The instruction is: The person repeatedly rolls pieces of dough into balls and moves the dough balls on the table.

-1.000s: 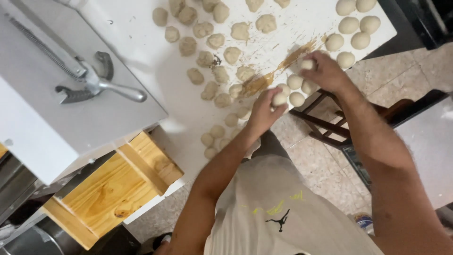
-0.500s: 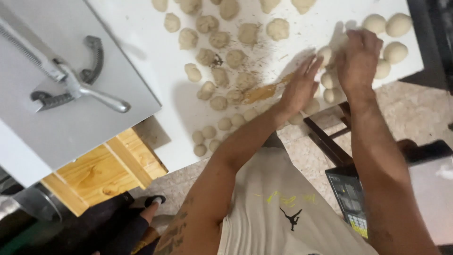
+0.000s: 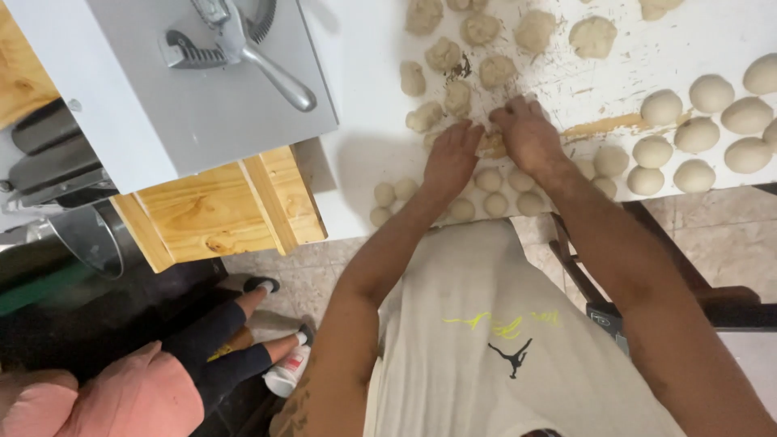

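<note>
Centrally, the white flour-dusted work table (image 3: 364, 194) carries rows of pale dough pieces. Left hand (image 3: 452, 159) lies flat, fingers extended, gripping nothing. Right hand (image 3: 528, 133) cups over a small rough beige dough lump (image 3: 491, 144) pressed between both hands near the front edge.

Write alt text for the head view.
Both hands, left hand and right hand, press a dough piece on a white table among dough balls. A grey press stands left.
</note>
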